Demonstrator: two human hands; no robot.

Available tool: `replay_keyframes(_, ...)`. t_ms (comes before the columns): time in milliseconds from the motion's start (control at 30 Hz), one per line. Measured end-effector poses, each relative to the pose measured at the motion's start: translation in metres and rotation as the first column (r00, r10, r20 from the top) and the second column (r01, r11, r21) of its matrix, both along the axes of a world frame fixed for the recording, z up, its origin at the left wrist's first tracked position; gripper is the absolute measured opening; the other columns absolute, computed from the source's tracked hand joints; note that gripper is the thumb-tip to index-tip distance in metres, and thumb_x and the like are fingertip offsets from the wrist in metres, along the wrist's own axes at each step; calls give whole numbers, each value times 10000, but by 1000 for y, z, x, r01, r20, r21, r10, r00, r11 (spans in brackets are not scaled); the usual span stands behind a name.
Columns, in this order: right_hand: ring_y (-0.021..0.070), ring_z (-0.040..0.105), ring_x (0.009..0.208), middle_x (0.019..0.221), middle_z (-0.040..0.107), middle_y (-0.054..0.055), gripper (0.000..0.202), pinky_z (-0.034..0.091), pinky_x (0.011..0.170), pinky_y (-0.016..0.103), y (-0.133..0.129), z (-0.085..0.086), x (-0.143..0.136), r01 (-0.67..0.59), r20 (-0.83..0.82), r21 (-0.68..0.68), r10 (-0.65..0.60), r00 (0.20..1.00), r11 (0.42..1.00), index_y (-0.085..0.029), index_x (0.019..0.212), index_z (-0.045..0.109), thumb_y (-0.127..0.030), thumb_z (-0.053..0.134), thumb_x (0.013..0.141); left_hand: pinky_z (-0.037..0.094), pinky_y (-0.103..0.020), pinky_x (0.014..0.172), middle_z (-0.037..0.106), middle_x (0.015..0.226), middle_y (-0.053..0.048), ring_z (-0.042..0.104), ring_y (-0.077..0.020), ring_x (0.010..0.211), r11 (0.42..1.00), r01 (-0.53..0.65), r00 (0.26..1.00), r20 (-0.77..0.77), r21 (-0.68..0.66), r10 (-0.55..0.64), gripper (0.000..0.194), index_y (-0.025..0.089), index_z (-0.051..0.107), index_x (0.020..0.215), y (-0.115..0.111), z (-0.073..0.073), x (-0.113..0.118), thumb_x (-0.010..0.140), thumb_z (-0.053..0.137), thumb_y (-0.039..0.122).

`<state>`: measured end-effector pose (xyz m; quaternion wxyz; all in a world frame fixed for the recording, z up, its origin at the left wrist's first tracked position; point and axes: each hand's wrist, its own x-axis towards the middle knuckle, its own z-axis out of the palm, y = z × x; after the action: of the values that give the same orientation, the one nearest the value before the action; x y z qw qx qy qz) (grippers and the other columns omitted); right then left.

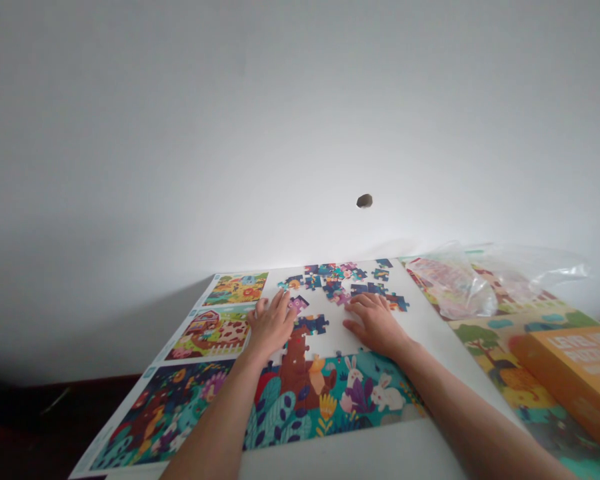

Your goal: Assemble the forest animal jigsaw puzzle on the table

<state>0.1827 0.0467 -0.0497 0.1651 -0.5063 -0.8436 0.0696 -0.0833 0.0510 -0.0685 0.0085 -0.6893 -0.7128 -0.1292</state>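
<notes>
A partly joined jigsaw puzzle (pixel 330 393) lies on the white surface in front of me, showing a bear, a fox and white rabbits. My left hand (pixel 273 325) rests over its upper left, fingers spread, beside a purple puzzle piece (pixel 298 305) and a joined dark-blue piece group (pixel 317 325). Palm down, my right hand (pixel 377 325) lies further right with fingers apart. Its fingertips are at the near edge of some dark-blue puzzle pieces (pixel 367 289); whether they touch is unclear. More loose pieces (pixel 334 291) are scattered beyond both hands. Neither hand visibly holds anything.
Along the left runs a printed sheet with a farm picture (pixel 213 331) and a forest picture (pixel 167 413). To the right are clear plastic bags (pixel 455 283), an animal picture (pixel 505 360) and an orange box (pixel 575 373). A white wall (pixel 280 167) with a hole stands behind.
</notes>
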Motion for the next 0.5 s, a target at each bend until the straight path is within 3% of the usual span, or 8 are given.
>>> replay_keyframes(267, 273, 447, 1197, 1248, 577, 81, 327, 301, 1020, 445, 0, -1, -1, -5, -7, 5, 5, 1000, 1000, -242, 1181, 637, -399, 542, 910, 339, -444, 1003, 631, 1242, -14, 505, -255, 1108, 989, 73, 995, 63, 125, -82, 360, 304, 596, 1245, 4, 4, -1, 941, 402, 313)
replay_keyframes(500, 280, 451, 1204, 1254, 576, 82, 336, 304, 1030, 466, 2, -5, 1, -11, -17, -8, 11, 1000, 1000, -239, 1201, 624, -374, 540, 905, 282, -482, 1034, 624, 1283, 39, 432, -289, 1214, 977, 184, 976, 96, 108, -194, 310, 356, 634, 1184, 1, 1, 3, 918, 475, 363)
